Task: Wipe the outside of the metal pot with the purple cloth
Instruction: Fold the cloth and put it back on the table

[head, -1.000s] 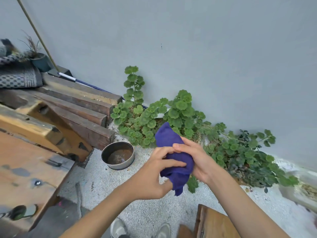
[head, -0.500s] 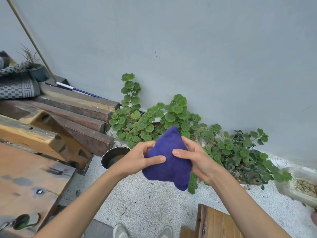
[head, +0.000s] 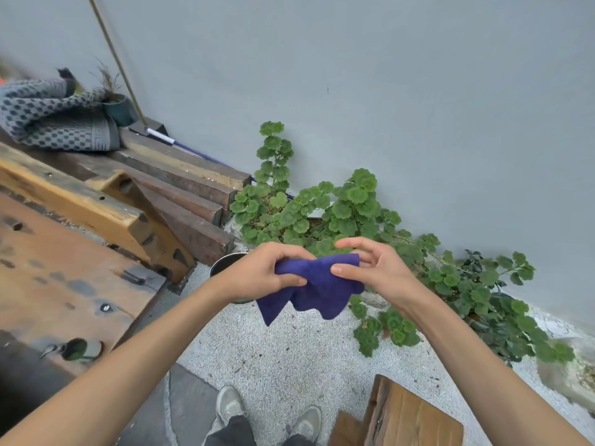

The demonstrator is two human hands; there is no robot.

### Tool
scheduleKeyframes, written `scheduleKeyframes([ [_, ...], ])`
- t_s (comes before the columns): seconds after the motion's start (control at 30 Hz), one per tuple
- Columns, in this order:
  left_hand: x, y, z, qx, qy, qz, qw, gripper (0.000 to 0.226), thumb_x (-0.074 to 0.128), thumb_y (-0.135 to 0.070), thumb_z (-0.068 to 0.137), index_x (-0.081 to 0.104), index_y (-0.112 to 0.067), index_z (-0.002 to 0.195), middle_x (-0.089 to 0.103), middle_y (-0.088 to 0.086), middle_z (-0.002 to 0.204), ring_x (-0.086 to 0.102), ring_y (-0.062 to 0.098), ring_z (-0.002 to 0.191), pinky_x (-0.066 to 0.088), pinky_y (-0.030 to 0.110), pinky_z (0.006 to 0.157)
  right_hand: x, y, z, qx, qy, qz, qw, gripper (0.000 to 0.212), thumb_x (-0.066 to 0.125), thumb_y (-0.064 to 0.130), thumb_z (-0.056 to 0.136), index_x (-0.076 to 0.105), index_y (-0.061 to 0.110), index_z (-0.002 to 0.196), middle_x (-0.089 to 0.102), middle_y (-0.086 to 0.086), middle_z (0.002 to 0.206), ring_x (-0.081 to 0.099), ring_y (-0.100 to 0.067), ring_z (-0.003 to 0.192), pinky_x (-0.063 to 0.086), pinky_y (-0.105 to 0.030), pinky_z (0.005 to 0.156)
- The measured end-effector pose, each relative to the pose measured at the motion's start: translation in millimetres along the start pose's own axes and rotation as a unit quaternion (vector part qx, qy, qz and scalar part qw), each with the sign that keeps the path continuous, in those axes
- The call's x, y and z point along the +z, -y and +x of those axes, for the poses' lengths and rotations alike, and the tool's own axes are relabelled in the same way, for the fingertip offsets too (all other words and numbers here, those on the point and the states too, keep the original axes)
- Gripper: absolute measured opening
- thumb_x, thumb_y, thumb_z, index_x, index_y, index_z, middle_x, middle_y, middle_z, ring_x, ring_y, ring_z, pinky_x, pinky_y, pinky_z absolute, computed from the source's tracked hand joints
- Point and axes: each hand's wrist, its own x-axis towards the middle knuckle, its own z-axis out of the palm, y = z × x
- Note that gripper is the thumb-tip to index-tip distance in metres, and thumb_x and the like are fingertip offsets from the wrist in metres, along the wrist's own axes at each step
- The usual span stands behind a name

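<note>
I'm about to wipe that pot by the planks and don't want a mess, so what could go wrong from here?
1. The purple cloth is only pinched along its top edge by the left hand and right hand; its corners dangle and could drag on the gravel floor when lowered.
2. The metal pot is mostly hidden behind the left wrist, close to the wooden planks, so wiping all round it may be cramped.

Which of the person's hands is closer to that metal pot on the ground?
Left. The left hand holds the purple cloth right in front of the metal pot, partly hiding it. The right hand holds the cloth's other end, farther to the right.
</note>
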Motion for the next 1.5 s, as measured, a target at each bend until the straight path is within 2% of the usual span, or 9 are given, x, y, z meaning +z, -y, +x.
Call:
scheduleKeyframes([
  [0.1,5.7,12.3,-27.0,-0.053,-0.061,0.013,0.997,0.022,0.079,-0.024,0.083,0.071,-0.026,0.104,0.076,-0.004,0.094,0.071,0.017,0.087,0.056,0.040,0.082,12.9,-8.9,11.3,-0.028,0.021,-0.065,0.997,0.019,0.086,0.024,0.081,0.079,0.019,0.098,0.080,-0.007,0.096,0.076,-0.020,0.089,0.060,-0.032,0.079],
  [0.23,15.9,45.4,-84.0,-0.165,-0.168,0.039,0.971,0.027,0.088,-0.031,0.074,0.073,-0.012,0.084,0.073,0.009,0.078,0.063,0.015,0.068,0.050,0.041,0.071,46.2,-26.0,31.7,-0.056,0.071,-0.109,0.990,0.010,0.083,0.013,0.084,0.079,0.012,0.093,0.080,-0.007,0.089,0.074,-0.011,0.078,0.058,-0.022,0.076],
  [0.4,41.4,85.0,-182.9,-0.280,-0.251,0.044,0.926,0.016,0.086,-0.028,0.077,0.079,-0.015,0.085,0.076,0.003,0.074,0.068,0.020,0.070,0.053,0.039,0.072,122.2,-55.7,47.8,-0.062,0.149,-0.172,0.972,0.014,0.086,0.010,0.080,0.082,0.012,0.094,0.080,-0.011,0.083,0.075,-0.026,0.077,0.059,-0.038,0.077],
  [0.5,58.9,97.4,-242.9,-0.314,-0.307,0.055,0.897,0.012,0.082,-0.025,0.081,0.082,-0.021,0.092,0.078,-0.004,0.078,0.070,0.014,0.073,0.055,0.036,0.075,174.5,-71.8,42.4,-0.072,0.197,-0.177,0.962,0.017,0.086,0.007,0.079,0.082,0.014,0.093,0.079,0.004,0.075,0.072,-0.010,0.069,0.059,-0.025,0.071],
  [0.73,112.6,110.8,-377.3,-0.373,-0.422,0.056,0.825,0.011,0.079,-0.021,0.085,0.080,-0.023,0.095,0.075,-0.010,0.081,0.067,0.008,0.075,0.051,0.030,0.069,285.9,-98.6,7.4,-0.070,0.320,-0.232,0.916,0.017,0.081,0.005,0.085,0.079,0.009,0.102,0.076,-0.001,0.083,0.069,0.008,0.064,0.050,-0.007,0.062],
  [0.97,169.0,87.6,-506.6,-0.385,-0.491,-0.045,0.780,0.011,0.076,-0.020,0.088,0.076,-0.032,0.088,0.073,-0.019,0.082,0.068,0.003,0.076,0.050,0.019,0.068,383.8,-107.3,-52.9,-0.097,0.443,-0.311,0.835,0.013,0.083,0.015,0.086,0.079,0.010,0.097,0.079,-0.001,0.086,0.076,-0.015,0.078,0.061,-0.029,0.074],
  [1.13,196.3,84.7,-589.8,-0.377,-0.567,-0.134,0.720,0.002,0.078,-0.025,0.086,0.079,-0.025,0.088,0.077,-0.007,0.083,0.069,0.007,0.076,0.051,0.023,0.069,457.3,-118.6,-94.9,-0.021,0.528,-0.285,0.800,0.010,0.079,0.006,0.086,0.073,0.013,0.083,0.076,-0.011,0.078,0.074,-0.032,0.071,0.060,-0.044,0.064],
  [1.3,196.9,140.1,-660.4,-0.409,-0.601,-0.186,0.661,0.003,0.081,-0.024,0.084,0.078,-0.025,0.082,0.075,-0.004,0.074,0.060,0.008,0.068,0.046,0.026,0.064,548.8,-154.1,-106.7,-0.031,0.527,-0.337,0.780,0.012,0.078,0.009,0.088,0.072,0.019,0.082,0.074,-0.007,0.075,0.065,-0.013,0.058,0.054,-0.027,0.053],
  [1.5,165.7,230.7,-707.7,-0.505,-0.528,-0.103,0.675,0.010,0.074,-0.019,0.088,0.074,-0.009,0.089,0.074,0.012,0.082,0.064,0.023,0.075,0.046,0.032,0.067,651.8,-199.0,-81.3,-0.123,0.432,-0.476,0.757,0.009,0.078,0.027,0.086,0.072,0.020,0.088,0.073,0.001,0.082,0.068,-0.019,0.087,0.054,-0.033,0.083],
])
